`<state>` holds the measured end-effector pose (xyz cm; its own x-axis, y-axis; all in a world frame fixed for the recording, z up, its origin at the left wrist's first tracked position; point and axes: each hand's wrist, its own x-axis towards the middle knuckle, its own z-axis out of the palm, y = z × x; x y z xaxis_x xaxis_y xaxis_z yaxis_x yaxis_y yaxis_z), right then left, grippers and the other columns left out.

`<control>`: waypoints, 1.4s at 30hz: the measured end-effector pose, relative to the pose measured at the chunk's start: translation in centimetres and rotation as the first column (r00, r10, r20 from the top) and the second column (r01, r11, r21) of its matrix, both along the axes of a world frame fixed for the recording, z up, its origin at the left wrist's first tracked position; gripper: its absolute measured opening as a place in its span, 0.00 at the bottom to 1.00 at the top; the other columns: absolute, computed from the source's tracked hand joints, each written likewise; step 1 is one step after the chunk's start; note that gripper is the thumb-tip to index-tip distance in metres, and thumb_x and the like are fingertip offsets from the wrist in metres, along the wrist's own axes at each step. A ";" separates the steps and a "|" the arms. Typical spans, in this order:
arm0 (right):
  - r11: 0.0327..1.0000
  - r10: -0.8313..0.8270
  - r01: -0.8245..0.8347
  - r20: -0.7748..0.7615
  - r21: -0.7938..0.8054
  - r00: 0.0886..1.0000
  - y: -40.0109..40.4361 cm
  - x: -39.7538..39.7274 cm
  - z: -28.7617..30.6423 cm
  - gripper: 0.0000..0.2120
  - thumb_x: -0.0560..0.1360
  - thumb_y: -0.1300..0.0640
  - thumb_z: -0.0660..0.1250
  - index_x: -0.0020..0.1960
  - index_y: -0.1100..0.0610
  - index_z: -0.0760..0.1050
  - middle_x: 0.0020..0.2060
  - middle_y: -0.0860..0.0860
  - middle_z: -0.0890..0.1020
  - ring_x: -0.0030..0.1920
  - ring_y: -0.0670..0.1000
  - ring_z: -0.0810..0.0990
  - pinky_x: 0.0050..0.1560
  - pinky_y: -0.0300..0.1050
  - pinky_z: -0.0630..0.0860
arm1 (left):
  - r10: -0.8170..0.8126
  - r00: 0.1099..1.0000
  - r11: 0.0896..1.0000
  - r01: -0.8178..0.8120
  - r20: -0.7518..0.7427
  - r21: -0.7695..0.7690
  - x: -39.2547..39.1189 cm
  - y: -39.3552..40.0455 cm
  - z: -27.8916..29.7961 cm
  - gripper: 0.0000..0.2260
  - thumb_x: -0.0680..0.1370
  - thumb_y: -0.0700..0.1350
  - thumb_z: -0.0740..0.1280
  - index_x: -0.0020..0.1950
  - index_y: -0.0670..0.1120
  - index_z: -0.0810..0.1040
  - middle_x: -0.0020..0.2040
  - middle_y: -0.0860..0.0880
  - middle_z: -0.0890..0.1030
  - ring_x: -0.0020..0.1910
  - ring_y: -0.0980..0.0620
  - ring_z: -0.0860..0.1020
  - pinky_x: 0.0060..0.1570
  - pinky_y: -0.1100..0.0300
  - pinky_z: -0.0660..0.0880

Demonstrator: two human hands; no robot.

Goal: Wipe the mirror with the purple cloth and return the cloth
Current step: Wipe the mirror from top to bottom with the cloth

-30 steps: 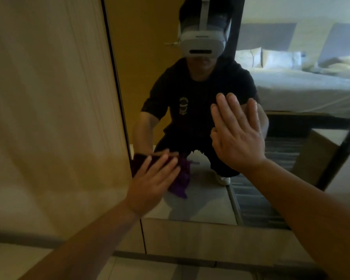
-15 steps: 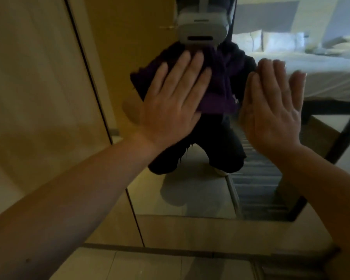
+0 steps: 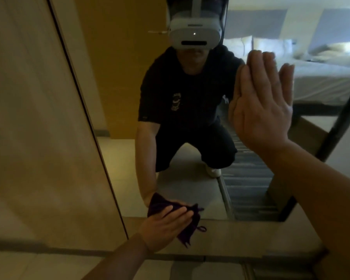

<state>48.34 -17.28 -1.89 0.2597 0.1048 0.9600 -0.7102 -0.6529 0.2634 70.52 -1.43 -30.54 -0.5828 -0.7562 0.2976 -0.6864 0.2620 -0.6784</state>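
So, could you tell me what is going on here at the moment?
A person is crouched at a mirror, wiping it. The left hand presses the purple cloth flat against the glass at the mirror's bottom edge, near its left side. The right hand rests open, palm on the glass, higher up on the right.

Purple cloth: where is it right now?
Head view, low centre: the purple cloth lies under the left hand, pressed at the mirror's bottom edge.

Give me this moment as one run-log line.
phase: wiping | left hand: presses purple cloth at mirror bottom edge | right hand: open, flat on glass | cloth return: not yet done
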 end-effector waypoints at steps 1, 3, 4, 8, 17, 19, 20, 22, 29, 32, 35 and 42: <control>1.000 0.000 0.000 -0.008 0.011 1.000 0.1 0.0 0.1 0.21 0.83 0.58 0.59 0.75 0.64 0.66 0.73 0.64 0.68 0.75 0.58 0.58 0.73 0.66 0.55 | -0.005 1.000 1.000 0.005 -0.019 0.026 -0.3 0.2 0.5 0.26 0.78 0.49 0.59 0.77 0.47 0.64 0.77 0.49 0.63 0.76 0.47 0.59 0.74 0.48 0.50; 0.999 -0.018 0.019 -0.018 0.041 1.000 0.5 -0.1 0.3 0.22 0.84 0.57 0.58 0.76 0.63 0.65 0.74 0.62 0.66 0.76 0.57 0.56 0.75 0.65 0.53 | -0.015 0.997 0.999 0.018 -0.069 0.039 -0.8 0.6 2.8 0.24 0.78 0.47 0.60 0.75 0.47 0.66 0.76 0.49 0.67 0.74 0.49 0.64 0.71 0.50 0.56; 0.997 -0.025 0.027 -0.031 0.067 0.999 0.6 -0.2 0.3 0.22 0.84 0.57 0.57 0.76 0.62 0.64 0.75 0.61 0.65 0.76 0.57 0.55 0.75 0.64 0.52 | -0.031 0.990 1.000 0.031 -0.137 -0.001 -1.2 0.5 4.5 0.23 0.79 0.46 0.61 0.74 0.47 0.67 0.75 0.48 0.68 0.73 0.49 0.66 0.68 0.50 0.60; 0.988 0.015 0.001 -0.107 0.151 0.994 1.1 -0.8 0.6 0.22 0.84 0.57 0.57 0.77 0.62 0.63 0.76 0.60 0.63 0.78 0.57 0.54 0.76 0.64 0.51 | -0.230 0.858 0.934 0.062 -0.458 -0.352 -3.4 -1.3 15.8 0.18 0.79 0.39 0.66 0.69 0.44 0.73 0.69 0.45 0.75 0.64 0.45 0.74 0.58 0.49 0.70; 0.975 0.057 -0.060 0.021 0.212 0.998 0.3 -6.6 3.0 0.24 0.83 0.57 0.59 0.77 0.63 0.60 0.76 0.63 0.62 0.77 0.65 0.58 0.77 0.63 0.50 | -0.385 0.855 0.675 0.005 -0.347 -0.738 -8.7 -5.2 41.3 0.24 0.76 0.41 0.71 0.71 0.41 0.72 0.71 0.40 0.72 0.71 0.41 0.68 0.69 0.46 0.66; 0.982 0.013 -0.011 -0.007 0.187 1.000 -1.1 -7.1 2.7 0.25 0.84 0.56 0.60 0.77 0.63 0.59 0.76 0.65 0.62 0.77 0.65 0.58 0.77 0.65 0.49 | -0.196 0.909 0.786 -0.078 -0.367 -0.613 -9.6 -6.6 40.5 0.27 0.78 0.46 0.65 0.76 0.41 0.66 0.76 0.39 0.64 0.76 0.39 0.61 0.74 0.43 0.57; 0.986 0.008 -0.005 -0.015 0.164 1.000 -1.7 -7.3 2.4 0.25 0.83 0.56 0.61 0.77 0.63 0.60 0.75 0.65 0.63 0.77 0.65 0.57 0.76 0.64 0.49 | -0.125 0.921 0.808 -0.121 -0.368 -0.577 -9.7 -7.1 39.3 0.28 0.79 0.49 0.62 0.77 0.42 0.63 0.77 0.39 0.61 0.77 0.39 0.59 0.75 0.43 0.55; 0.995 0.004 -0.003 -0.009 0.101 1.000 -2.6 -7.2 1.9 0.26 0.82 0.57 0.64 0.76 0.63 0.60 0.74 0.65 0.64 0.77 0.61 0.56 0.76 0.64 0.48 | -0.075 0.942 0.800 -0.139 -0.328 -0.583 -9.7 -7.8 36.6 0.27 0.80 0.49 0.60 0.78 0.42 0.62 0.77 0.39 0.61 0.77 0.39 0.59 0.75 0.43 0.56; 0.998 0.006 -0.001 0.069 -0.058 0.998 -4.1 -6.8 1.3 0.22 0.81 0.60 0.62 0.74 0.64 0.66 0.70 0.66 0.70 0.74 0.60 0.61 0.72 0.64 0.52 | -0.167 0.972 0.873 0.066 -0.168 -0.484 -8.2 -7.6 17.6 0.26 0.80 0.46 0.62 0.77 0.43 0.64 0.76 0.42 0.64 0.76 0.42 0.61 0.73 0.44 0.59; 0.994 0.021 -0.013 0.072 -0.104 0.997 -4.6 -6.7 1.1 0.22 0.80 0.61 0.63 0.73 0.64 0.66 0.68 0.67 0.72 0.72 0.65 0.66 0.69 0.69 0.59 | -0.094 0.991 0.952 0.061 -0.099 -0.300 -8.1 -6.2 7.2 0.22 0.83 0.44 0.52 0.77 0.45 0.63 0.78 0.45 0.61 0.79 0.43 0.54 0.74 0.46 0.53; 0.992 0.028 -0.018 0.081 -0.122 0.996 -4.7 -6.7 1.1 0.22 0.81 0.60 0.63 0.73 0.64 0.65 0.68 0.67 0.72 0.71 0.58 0.63 0.67 0.72 0.63 | -0.074 0.990 0.972 0.044 -0.119 -0.231 -8.6 -6.0 3.6 0.21 0.84 0.44 0.49 0.77 0.47 0.64 0.78 0.46 0.60 0.78 0.44 0.56 0.74 0.48 0.52; 1.000 -0.022 0.021 0.033 0.020 0.999 -3.1 -7.3 1.9 0.25 0.81 0.58 0.65 0.75 0.62 0.64 0.72 0.64 0.70 0.75 0.61 0.61 0.73 0.66 0.54 | -0.133 0.955 0.989 0.110 -0.266 -0.099 -10.2 -4.2 8.3 0.15 0.83 0.46 0.60 0.69 0.48 0.74 0.69 0.48 0.74 0.65 0.47 0.73 0.57 0.51 0.73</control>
